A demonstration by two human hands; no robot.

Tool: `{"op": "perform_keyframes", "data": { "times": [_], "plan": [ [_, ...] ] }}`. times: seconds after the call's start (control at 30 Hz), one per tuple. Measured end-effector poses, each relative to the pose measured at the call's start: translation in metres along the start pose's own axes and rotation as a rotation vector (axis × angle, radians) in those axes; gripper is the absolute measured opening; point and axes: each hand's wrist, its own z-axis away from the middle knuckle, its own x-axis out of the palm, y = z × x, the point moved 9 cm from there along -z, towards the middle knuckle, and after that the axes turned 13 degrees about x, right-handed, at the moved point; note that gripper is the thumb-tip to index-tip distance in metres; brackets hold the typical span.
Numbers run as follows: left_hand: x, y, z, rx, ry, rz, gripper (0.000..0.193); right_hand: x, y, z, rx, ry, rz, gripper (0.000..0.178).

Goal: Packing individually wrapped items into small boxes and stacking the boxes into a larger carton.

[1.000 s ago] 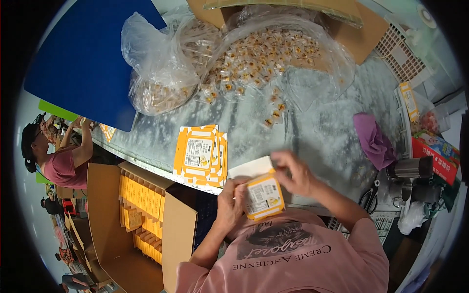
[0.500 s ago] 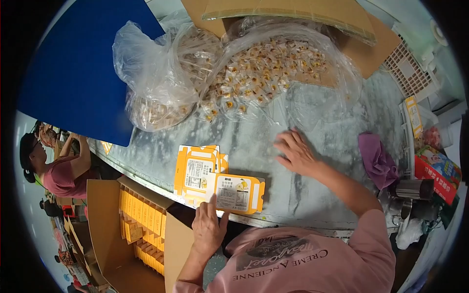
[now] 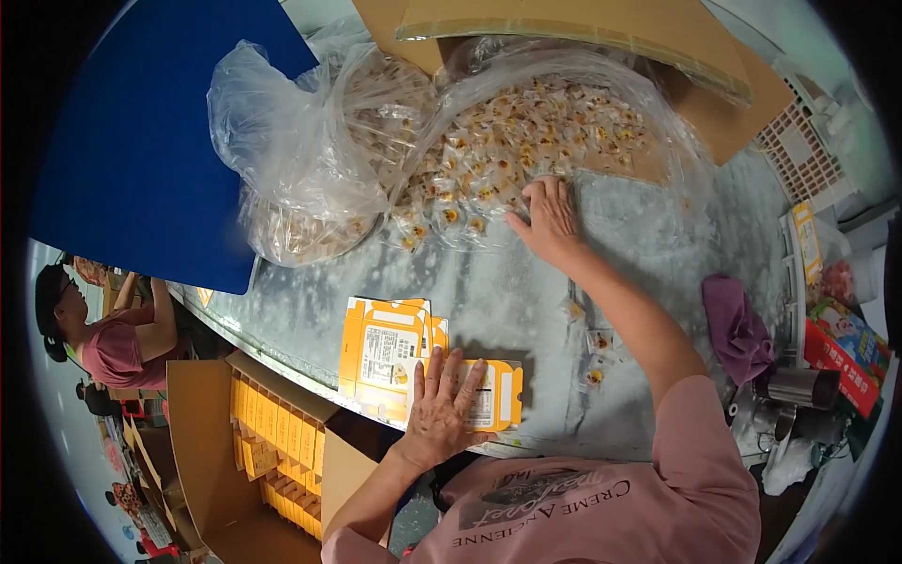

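Observation:
My left hand (image 3: 442, 409) lies flat with its fingers spread over a yellow and white carton (image 3: 507, 395) near the table's front edge. Flat yellow cartons (image 3: 376, 352) overlap just left of it, partly under that carton. My right hand (image 3: 552, 221) reaches to the near edge of a heap of small clear-wrapped packets (image 3: 507, 141) with yellow-brown contents. Its thumb stands apart from the fingers, and no packet shows in it. The heap spills out of a clear plastic bag (image 3: 681, 174). A few loose packets (image 3: 595, 376) lie on the table by my right forearm.
A second clear bag (image 3: 291, 160) of packets lies left of the heap. An open cardboard box (image 3: 202, 451) of yellow cartons stands at the lower left, below a blue panel (image 3: 160, 150). At the right are a purple cloth (image 3: 738, 329) and a metal cup (image 3: 799, 387). Someone sits far left.
My right hand has moved away from me to the packet heap. Loose packets now lie on the table where none showed before. My left hand has moved right, onto the carton.

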Motion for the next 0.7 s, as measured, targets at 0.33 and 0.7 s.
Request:
{"op": "perform_keyframes", "data": {
  "times": [0.33,0.7],
  "plan": [
    [0.004,-0.003,-0.004,0.003,0.059,-0.083,0.111,0.002,-0.023,0.009,-0.082,0.060,-0.078,0.034],
    [0.009,-0.001,-0.001,0.010,0.087,-0.112,0.114,-0.004,-0.005,0.037,-0.041,0.068,-0.212,0.029]
  ]
}}
